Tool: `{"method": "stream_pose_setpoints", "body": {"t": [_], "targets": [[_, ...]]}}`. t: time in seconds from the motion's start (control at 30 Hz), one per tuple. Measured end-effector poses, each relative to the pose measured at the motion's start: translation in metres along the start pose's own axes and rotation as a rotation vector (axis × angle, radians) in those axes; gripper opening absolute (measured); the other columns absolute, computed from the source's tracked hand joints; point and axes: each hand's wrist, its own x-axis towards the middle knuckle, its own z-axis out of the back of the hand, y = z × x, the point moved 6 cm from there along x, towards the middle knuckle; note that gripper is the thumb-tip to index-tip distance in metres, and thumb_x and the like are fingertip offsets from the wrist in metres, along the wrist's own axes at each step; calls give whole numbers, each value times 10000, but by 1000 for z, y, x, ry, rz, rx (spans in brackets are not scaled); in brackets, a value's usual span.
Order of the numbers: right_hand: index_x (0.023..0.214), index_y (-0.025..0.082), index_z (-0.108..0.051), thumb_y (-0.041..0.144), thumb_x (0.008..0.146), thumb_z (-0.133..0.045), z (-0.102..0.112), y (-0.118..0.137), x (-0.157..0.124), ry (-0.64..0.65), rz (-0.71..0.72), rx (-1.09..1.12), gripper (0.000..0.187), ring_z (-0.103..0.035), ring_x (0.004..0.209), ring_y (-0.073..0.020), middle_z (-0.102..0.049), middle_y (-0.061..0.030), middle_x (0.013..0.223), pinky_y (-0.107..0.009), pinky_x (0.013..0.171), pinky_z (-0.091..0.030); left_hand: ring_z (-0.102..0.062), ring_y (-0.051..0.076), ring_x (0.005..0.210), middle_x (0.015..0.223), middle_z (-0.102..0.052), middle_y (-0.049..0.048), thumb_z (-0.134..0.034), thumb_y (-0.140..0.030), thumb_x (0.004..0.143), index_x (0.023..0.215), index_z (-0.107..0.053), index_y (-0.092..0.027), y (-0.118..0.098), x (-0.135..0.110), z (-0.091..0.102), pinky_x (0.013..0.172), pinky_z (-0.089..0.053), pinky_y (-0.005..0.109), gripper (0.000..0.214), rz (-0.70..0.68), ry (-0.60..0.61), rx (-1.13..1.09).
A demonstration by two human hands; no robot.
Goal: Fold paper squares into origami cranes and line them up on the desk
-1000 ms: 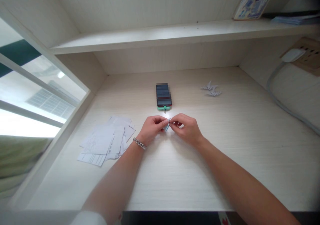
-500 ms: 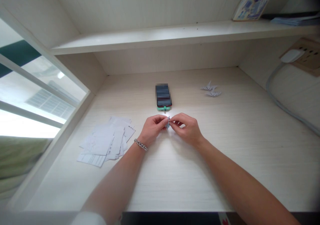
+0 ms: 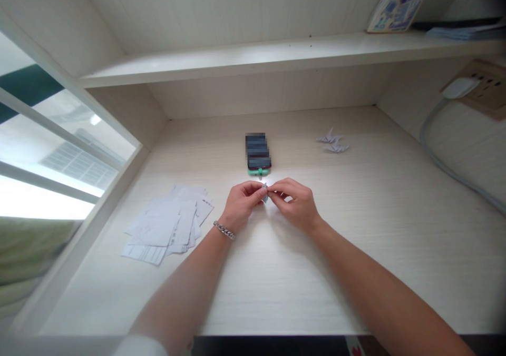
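A small folded piece of paper (image 3: pixel 265 194) is pinched between my two hands over the middle of the desk. My left hand (image 3: pixel 244 202) grips it from the left with thumb and fingers. From the right, the thumb and fingertips of my right hand (image 3: pixel 294 202) close on its edge. Fingers hide much of the paper, so its exact shape is unclear. Just beyond my hands lies a phone (image 3: pixel 258 150) in a green case. Folded paper cranes (image 3: pixel 335 144) rest farther back on the right.
A loose pile of paper sheets (image 3: pixel 168 221) lies to the left of my left forearm. Above the desk runs a shelf (image 3: pixel 221 61) with a small colourful box (image 3: pixel 396 9). A grey cable (image 3: pixel 438 158) hangs from a socket panel (image 3: pixel 488 90) on the right wall.
The folded paper has turned slightly between my fingers, and my right fingertips have shifted a little along its edge. Nothing else has moved noticeably.
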Motion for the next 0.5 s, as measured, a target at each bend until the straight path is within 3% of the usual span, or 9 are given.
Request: {"method": "stream_pose_setpoints", "body": {"t": [0.27, 0.5], "targets": [[820, 197, -672, 209, 801, -598, -2, -3, 1, -4, -120, 6, 77, -605, 717, -147, -654, -33, 797, -250, 577, -500, -560, 96, 671, 761, -637, 26, -746, -310, 663, 809, -670, -147, -1, 0, 1, 606, -460, 215, 232, -15, -47, -52], [848, 209, -660, 241, 835, -554, -4, -2, 1, 36, -104, -47, 111, -594, 712, -156, -647, -41, 808, -258, 575, -480, -574, 112, 692, 777, -646, 29, -758, -310, 640, 797, -673, -153, -1, 0, 1, 625, -470, 237, 238, -21, -71, -64]]}}
